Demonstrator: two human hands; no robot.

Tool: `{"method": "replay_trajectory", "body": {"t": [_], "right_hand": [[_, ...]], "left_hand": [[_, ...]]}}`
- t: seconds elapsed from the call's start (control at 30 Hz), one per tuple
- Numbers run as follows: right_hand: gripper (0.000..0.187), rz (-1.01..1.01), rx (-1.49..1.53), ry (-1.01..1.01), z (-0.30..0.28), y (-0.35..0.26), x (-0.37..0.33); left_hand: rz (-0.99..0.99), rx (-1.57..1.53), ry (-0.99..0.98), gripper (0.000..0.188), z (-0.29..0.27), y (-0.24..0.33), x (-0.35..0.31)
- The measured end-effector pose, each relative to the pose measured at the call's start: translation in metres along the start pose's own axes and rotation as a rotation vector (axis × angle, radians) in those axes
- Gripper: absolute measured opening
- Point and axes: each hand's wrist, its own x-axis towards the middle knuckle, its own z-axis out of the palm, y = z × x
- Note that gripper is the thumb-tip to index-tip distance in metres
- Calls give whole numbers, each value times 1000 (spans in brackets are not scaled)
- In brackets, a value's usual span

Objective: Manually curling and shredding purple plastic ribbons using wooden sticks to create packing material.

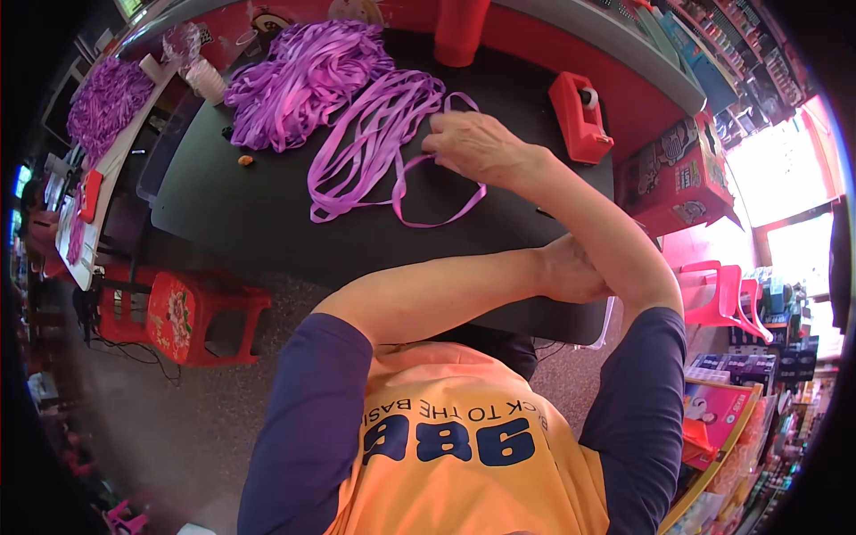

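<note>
My right hand (477, 147) is over the dark table, its fingers curled down on a loose loop of purple ribbon (441, 221). The loop trails from a looped bundle of purple ribbon (370, 147) lying just left of the hand. Behind that bundle sits a larger heap of purple ribbon (308, 76). My left forearm crosses in front of me, and my left hand (571, 269) lies at the table's near right part, beneath my right forearm. The left hand's fingers are mostly hidden there.
A red tape dispenser (580, 120) stands at the right of the black table (259, 227), near a red printed box (687, 174). A red cylinder (460, 31) is at the back. Stacked cups (205, 82) stand back left. A red stool (192, 316) is left on the floor.
</note>
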Motion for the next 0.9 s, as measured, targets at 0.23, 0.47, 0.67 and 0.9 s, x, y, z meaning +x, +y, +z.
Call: {"method": "replay_trajectory", "body": {"t": [0.23, 0.47, 0.67, 0.9], "right_hand": [[20, 331, 452, 92, -53, -29, -29], [20, 360, 1540, 899, -131, -51, -199], [23, 630, 1356, 1466, -151, -107, -368], [19, 1299, 995, 1318, -113, -100, -416]], "left_hand": [[-37, -295, 20, 28, 10, -1, 1], [92, 111, -333, 41, -3, -4, -4], [89, 9, -515, 37, -5, 5, 5], [-18, -156, -784, 36, -14, 6, 36]]}}
